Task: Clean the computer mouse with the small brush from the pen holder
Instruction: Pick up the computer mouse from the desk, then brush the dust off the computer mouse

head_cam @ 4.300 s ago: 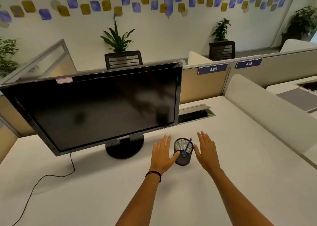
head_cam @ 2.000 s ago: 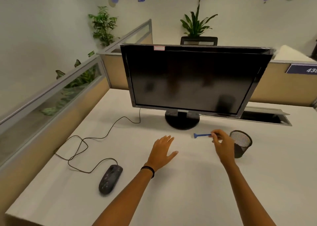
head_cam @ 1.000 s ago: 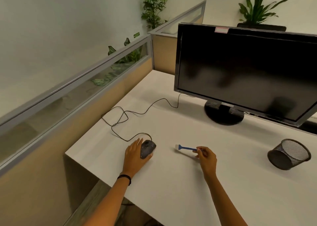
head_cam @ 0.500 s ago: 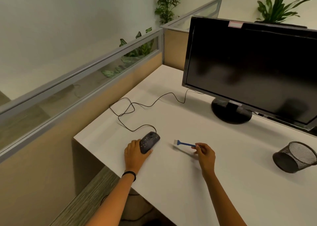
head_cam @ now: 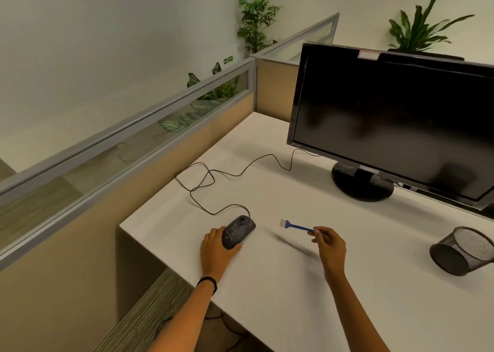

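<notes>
White desk (head_cam: 267, 285). Dark monitor (head_cam: 387, 116) back right. Mesh pen holder (head_cam: 462, 252) far right, well apart from hands. Left hand (head_cam: 216, 252) cups rear of speckled mouse (head_cam: 238, 231) near front-left desk corner, fingers curled round it. Right hand (head_cam: 330, 247) pinches handle end of blue brush (head_cam: 296, 226); bristles point toward mouse, near, not touching.

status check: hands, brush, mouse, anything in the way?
Left hand grips mouse at its near end. Right hand pinches blue brush, bristles aimed at mouse, not touching. Nothing between them; pen holder off right.
</notes>
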### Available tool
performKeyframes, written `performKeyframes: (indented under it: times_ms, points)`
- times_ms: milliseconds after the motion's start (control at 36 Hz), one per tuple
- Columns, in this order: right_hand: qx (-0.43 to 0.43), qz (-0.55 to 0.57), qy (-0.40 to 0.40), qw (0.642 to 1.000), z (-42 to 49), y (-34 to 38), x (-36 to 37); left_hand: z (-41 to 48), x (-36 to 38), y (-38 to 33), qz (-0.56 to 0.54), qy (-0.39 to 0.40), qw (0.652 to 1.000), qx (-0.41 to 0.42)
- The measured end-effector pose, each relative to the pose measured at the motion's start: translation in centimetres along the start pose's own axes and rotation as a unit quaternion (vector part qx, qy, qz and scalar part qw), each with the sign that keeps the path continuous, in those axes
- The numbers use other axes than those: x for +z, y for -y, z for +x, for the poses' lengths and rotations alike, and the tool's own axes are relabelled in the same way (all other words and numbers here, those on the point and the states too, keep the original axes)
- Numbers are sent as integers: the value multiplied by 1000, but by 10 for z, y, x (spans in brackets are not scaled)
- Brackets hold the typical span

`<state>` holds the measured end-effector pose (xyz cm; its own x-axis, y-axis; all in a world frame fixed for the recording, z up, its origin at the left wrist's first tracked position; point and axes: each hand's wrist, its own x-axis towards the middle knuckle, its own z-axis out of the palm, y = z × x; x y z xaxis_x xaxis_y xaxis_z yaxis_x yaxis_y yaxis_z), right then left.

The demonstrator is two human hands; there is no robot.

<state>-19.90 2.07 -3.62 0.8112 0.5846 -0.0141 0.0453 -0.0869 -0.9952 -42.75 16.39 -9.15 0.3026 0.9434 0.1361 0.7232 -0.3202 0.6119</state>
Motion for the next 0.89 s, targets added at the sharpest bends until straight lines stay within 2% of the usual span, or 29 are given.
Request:
performKeyframes:
  times_ms: [250, 361, 611, 889]
  points:
    - [5, 12, -31, 999, -12, 4, 21, 0, -18, 18, -41, 17, 998, 34]
    - [21, 17, -14, 1000, -22, 8, 37, -1, -39, 27, -53, 17, 996, 64]
    - [12, 18, 24, 999, -55, 24, 78, 1, -92, 60, -5, 26, 993, 112]
    - [-52, -60, 97, 992, -96, 38, 119, -9, -141, 92, -36, 66, 989, 128]
